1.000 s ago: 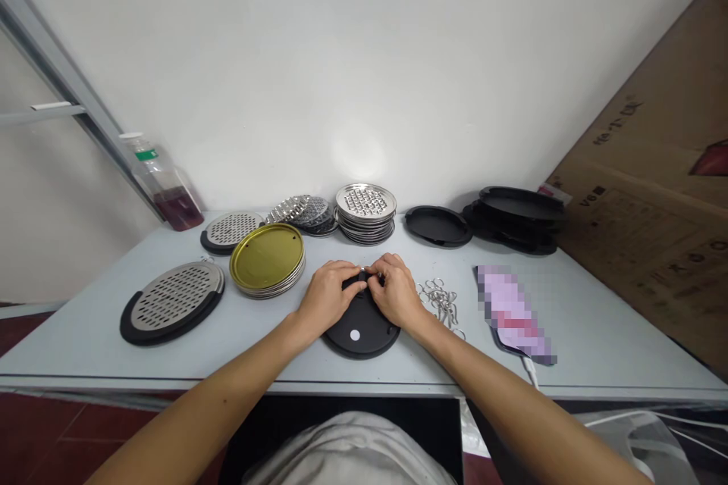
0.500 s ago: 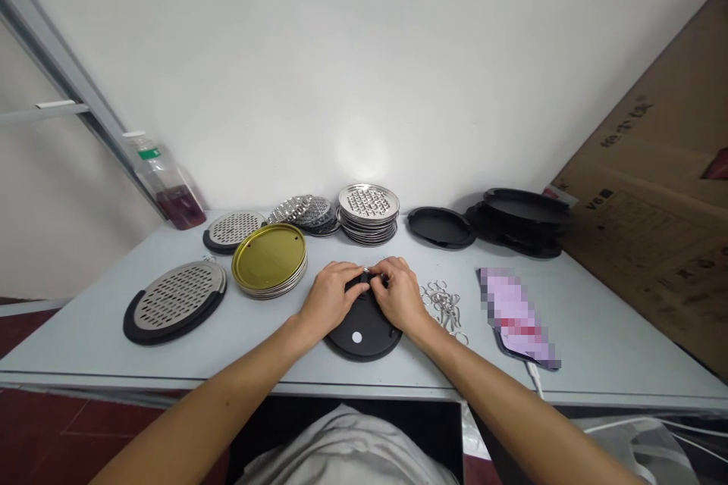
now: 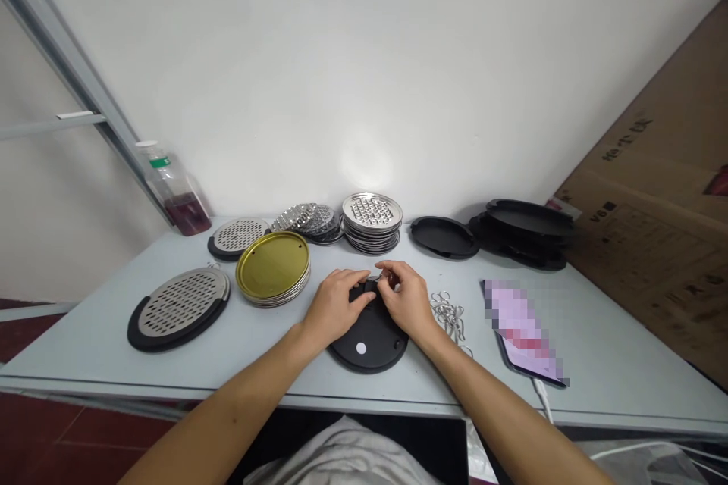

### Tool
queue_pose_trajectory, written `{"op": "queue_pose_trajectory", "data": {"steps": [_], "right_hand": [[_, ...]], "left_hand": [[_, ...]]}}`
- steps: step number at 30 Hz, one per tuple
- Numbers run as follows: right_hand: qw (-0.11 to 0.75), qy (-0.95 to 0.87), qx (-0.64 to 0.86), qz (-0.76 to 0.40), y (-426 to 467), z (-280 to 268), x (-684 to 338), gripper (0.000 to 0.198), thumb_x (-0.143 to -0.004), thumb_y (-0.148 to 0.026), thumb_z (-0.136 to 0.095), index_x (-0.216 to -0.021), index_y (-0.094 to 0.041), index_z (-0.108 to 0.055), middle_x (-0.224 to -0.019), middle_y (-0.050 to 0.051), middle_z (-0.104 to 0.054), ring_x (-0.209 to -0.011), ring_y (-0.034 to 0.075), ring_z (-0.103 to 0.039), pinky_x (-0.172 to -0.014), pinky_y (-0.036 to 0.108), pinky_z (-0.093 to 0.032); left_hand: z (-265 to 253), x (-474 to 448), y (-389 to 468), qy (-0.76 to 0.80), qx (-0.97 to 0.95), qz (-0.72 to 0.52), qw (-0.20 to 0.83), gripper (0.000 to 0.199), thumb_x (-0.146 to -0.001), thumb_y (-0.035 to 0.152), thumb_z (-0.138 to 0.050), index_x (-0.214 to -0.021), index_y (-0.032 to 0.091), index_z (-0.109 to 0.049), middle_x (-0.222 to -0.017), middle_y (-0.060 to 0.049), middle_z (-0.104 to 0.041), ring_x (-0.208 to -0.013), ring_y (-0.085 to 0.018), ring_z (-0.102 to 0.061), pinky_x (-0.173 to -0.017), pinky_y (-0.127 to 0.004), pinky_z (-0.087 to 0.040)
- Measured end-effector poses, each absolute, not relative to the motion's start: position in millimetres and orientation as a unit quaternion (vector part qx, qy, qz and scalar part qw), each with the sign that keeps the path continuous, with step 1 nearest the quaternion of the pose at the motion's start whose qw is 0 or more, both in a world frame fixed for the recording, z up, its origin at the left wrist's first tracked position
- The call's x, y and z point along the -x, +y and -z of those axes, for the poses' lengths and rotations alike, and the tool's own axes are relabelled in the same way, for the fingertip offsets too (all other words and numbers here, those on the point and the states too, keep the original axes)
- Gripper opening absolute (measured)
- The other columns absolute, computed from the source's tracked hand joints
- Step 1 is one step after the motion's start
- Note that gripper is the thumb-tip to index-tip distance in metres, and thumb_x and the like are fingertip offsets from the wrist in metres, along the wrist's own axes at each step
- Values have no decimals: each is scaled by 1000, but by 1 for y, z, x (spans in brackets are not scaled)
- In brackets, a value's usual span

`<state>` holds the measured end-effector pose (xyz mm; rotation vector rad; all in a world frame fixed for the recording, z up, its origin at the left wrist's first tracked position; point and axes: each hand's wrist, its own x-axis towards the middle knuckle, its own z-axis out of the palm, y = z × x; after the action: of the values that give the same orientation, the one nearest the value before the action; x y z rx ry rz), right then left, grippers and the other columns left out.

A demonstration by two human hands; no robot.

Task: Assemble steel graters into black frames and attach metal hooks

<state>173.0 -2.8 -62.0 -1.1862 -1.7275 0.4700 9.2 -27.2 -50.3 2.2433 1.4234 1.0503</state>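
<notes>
A round black plastic piece (image 3: 369,345) with a white dot lies flat on the table in front of me. My left hand (image 3: 339,303) is closed on its far left edge, thumb on top and fingers over the rim. At the same far edge my right hand (image 3: 406,301) pinches a small shiny metal part, mostly hidden by the fingers; it looks like one of the metal hooks with rings (image 3: 449,314) lying loose to the right.
Round metal grater plates (image 3: 372,212) are stacked at the back, beside a stack with a gold-coloured disc (image 3: 273,265) on top. Black-rimmed graters (image 3: 182,303) lie left, black round frames (image 3: 444,236) back right. A phone (image 3: 526,337), bottle (image 3: 187,212) and cardboard box (image 3: 654,227) flank them.
The view has tilted slightly, so everything sits a little lower and to the right. My right fingers have lifted and shifted slightly from my left ones at the black piece's far edge.
</notes>
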Motion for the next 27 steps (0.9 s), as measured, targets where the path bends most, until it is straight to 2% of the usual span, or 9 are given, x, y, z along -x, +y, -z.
{"op": "queue_pose_trajectory", "data": {"steps": [3,6,9,16,21,24,27], "right_hand": [[510,-702,441,-229,-6,53,-175,20,-80,-15,-55,-94,-19,-68,-78,2,-64,-69,16,-57,-69,30,-48],[529,-703,408,-244,-11,43,-180,12,-82,-19,-60,-88,-21,-70,-78,2,-64,-72,17,-57,-72,31,-47],[547,-676,396,-293,-11,37,-187,7,-82,-25,-66,-86,-22,-70,-78,2,-66,-73,17,-57,-74,32,-47],[593,-496,371,-514,4,36,-190,30,-79,-47,-70,-94,-21,-73,-91,5,-69,-80,18,-60,-76,32,-48],[531,-444,313,-651,1,32,-180,52,-83,-66,-55,-102,-21,-73,-90,7,-72,-89,23,-64,-81,36,-48],[479,-460,299,-685,-2,33,-180,55,-85,-66,-52,-114,-23,-69,-95,6,-72,-90,24,-65,-80,36,-47],[471,-495,344,-644,-1,35,-186,50,-85,-62,-57,-114,-24,-69,-97,6,-72,-90,23,-64,-77,33,-47]], "left_hand": [[39,-13,-25,494,-784,-348,144,31,-84,20,-67,-115,22,-66,-93,-5,-68,-86,-20,-62,-79,-32,-48],[26,-20,-22,482,-793,-339,155,12,-85,17,-60,-91,19,-71,-78,-2,-64,-73,-17,-58,-68,-27,-44],[19,-27,-21,467,-781,-363,203,15,-89,18,-55,-82,18,-68,-70,0,-62,-67,-15,-56,-64,-25,-40],[15,-36,-18,409,-692,-432,409,28,-94,36,-48,-79,17,-61,-68,1,-57,-65,-13,-53,-65,-25,-41],[3,-35,-11,329,-540,-484,605,34,-92,45,-52,-77,15,-60,-68,1,-54,-64,-11,-51,-63,-22,-41],[2,-29,-2,304,-457,-488,679,29,-89,43,-59,-83,15,-63,-70,0,-57,-66,-11,-53,-66,-23,-43],[7,-18,12,355,-424,-476,684,28,-85,42,-64,-87,14,-66,-72,-2,-62,-65,-12,-57,-65,-23,-45]]}}
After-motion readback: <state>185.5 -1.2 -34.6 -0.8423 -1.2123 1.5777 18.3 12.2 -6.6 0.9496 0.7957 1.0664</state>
